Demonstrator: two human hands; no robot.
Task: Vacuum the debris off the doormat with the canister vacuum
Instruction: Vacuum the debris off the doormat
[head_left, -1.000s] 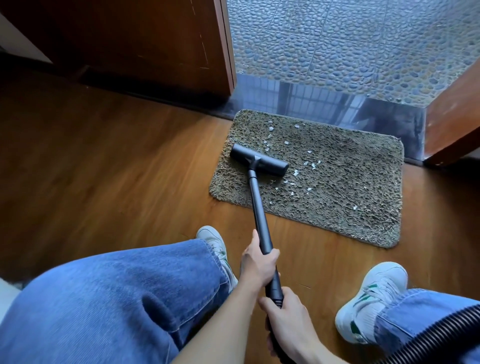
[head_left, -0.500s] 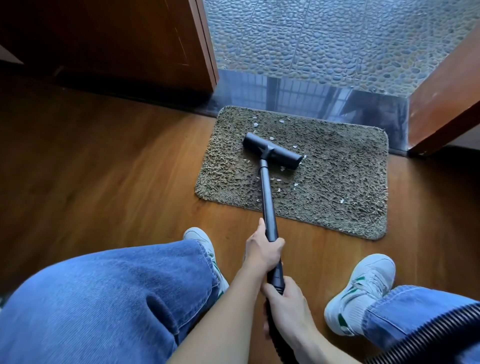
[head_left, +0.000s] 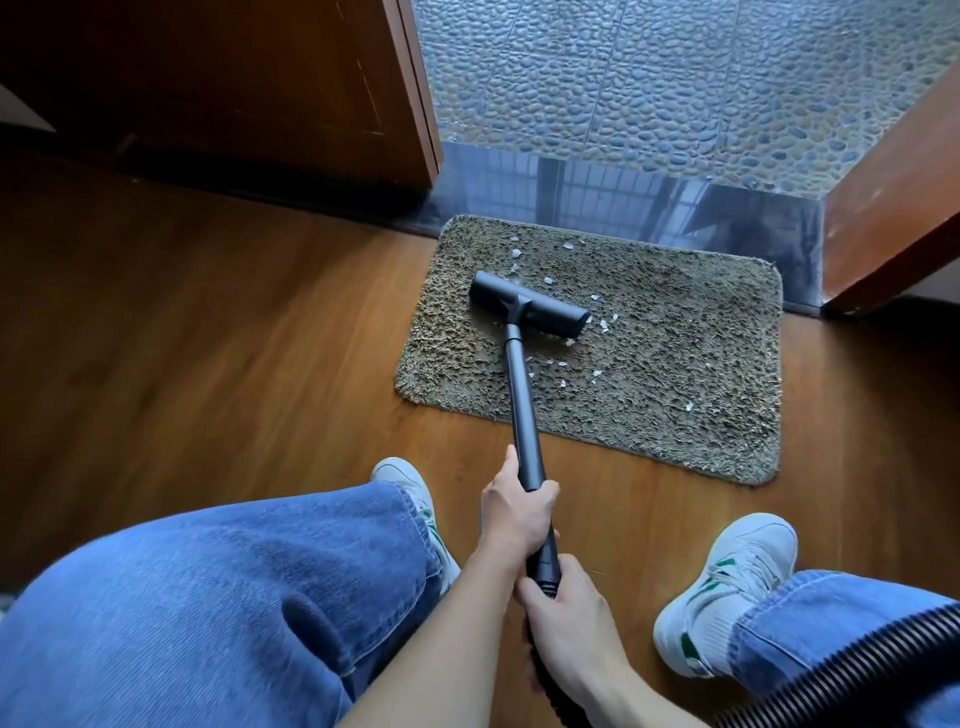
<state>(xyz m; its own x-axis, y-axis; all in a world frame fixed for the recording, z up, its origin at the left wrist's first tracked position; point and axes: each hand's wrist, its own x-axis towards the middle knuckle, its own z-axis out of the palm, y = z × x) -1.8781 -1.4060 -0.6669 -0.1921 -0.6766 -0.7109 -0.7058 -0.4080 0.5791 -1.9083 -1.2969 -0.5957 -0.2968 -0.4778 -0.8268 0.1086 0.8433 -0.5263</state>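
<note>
A shaggy olive-brown doormat (head_left: 675, 374) lies on the wood floor in front of the doorway. Several small white bits of debris (head_left: 605, 326) are scattered on its left half and far left corner. The black vacuum floor head (head_left: 530, 306) rests on the mat's left-centre, among the bits. Its black wand (head_left: 522, 405) slants back toward me. My left hand (head_left: 514, 514) grips the wand higher up. My right hand (head_left: 569, 618) grips the wand's lower end, where the hose joins.
The ribbed black hose (head_left: 857, 660) curves off at the bottom right. My knees in blue jeans and white sneakers (head_left: 727, 582) flank the wand. A dark glossy threshold (head_left: 623, 197), a pebble-tiled floor beyond, and wooden door frames (head_left: 893, 208) border the mat.
The floor head went forward and to the right across the mat's left part, then drew slightly back. Fewer white bits lie in the mat's middle. Both hands keep their grip.
</note>
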